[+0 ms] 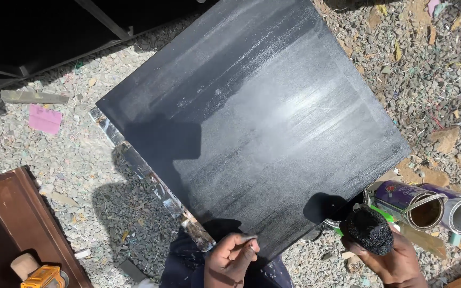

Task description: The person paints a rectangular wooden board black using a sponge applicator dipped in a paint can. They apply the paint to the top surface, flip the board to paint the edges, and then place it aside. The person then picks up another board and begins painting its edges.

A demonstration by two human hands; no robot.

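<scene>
A large black-painted board (262, 112) lies tilted on gravel, shiny where sunlight hits it. My left hand (231, 260) is at the board's near edge, fingers curled with the thumb and forefinger pinched; anything it holds is too small to make out. My right hand (396, 261) is just off the board's near right corner and grips a black, paint-soaked sponge (369, 229). An open paint tin (331, 220), partly hidden by the sponge, sits beside that corner.
Two empty cans (433, 205) lie on their sides at the right. A brown wooden panel (12, 218) with a yellow tool (42, 276) is at bottom left. Gravel ground (81, 170) carries scraps, a pink paper (45, 118) and a wood strip (33, 97).
</scene>
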